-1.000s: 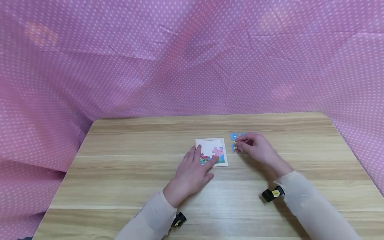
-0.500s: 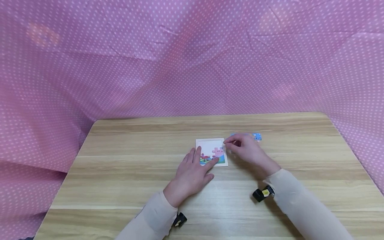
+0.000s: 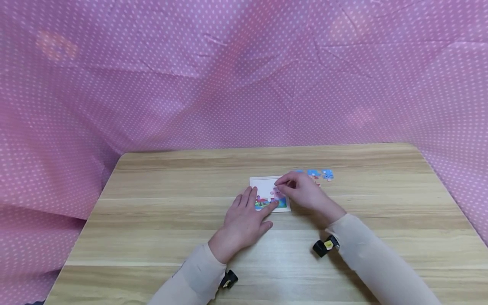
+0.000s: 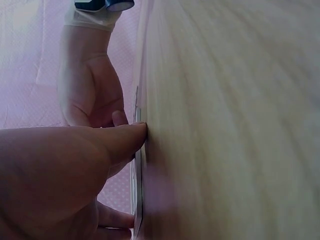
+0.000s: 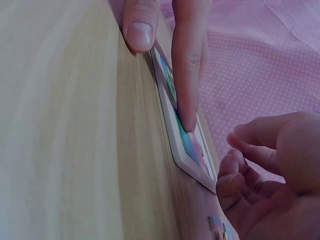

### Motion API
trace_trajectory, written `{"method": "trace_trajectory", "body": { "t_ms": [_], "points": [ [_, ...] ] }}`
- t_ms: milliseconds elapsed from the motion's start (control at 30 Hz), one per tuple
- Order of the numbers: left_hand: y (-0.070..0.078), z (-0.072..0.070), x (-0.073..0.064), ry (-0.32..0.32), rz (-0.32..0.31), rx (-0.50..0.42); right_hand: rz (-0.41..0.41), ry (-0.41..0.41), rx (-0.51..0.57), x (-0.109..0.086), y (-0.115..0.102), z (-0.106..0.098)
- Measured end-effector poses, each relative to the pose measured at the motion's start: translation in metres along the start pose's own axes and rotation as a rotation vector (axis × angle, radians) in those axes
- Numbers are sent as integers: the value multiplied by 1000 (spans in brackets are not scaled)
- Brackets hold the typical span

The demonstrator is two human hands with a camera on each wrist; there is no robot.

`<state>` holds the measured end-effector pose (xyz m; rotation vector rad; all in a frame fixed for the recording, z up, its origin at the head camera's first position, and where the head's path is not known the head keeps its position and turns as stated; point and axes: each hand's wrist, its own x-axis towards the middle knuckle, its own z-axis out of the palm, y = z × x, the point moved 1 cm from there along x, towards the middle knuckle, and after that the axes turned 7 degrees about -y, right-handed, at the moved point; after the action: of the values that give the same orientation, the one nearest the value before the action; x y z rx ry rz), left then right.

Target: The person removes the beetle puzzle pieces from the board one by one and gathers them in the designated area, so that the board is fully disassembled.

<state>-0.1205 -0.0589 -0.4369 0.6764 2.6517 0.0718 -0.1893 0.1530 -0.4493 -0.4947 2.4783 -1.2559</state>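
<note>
Over the tray (image 3: 263,186), the right hand (image 3: 305,192) has thumb and forefinger close together; whether they pinch anything, I cannot tell. The left hand (image 3: 244,220), fingers spread, rests on the tray, apparently steadying it. Loose pieces (image 3: 327,174) lie just right, presumably for easy reach.

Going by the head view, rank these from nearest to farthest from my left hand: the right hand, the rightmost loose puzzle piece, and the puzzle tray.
1. Puzzle tray: touched by the left hand.
2. Right hand: to the right, over the tray's right edge.
3. Rightmost loose puzzle piece: farthest, beyond the right hand.
</note>
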Motion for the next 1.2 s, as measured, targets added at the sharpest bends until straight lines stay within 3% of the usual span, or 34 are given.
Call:
{"method": "trace_trajectory", "body": {
  "t_ms": [733, 1200],
  "points": [
    [-1, 1, 3, -14, 5, 2, 67, -17, -205, 12, -3, 12],
    [0, 0, 3, -14, 5, 8, 84, 16, -218, 12, -7, 13]
  ]
}}
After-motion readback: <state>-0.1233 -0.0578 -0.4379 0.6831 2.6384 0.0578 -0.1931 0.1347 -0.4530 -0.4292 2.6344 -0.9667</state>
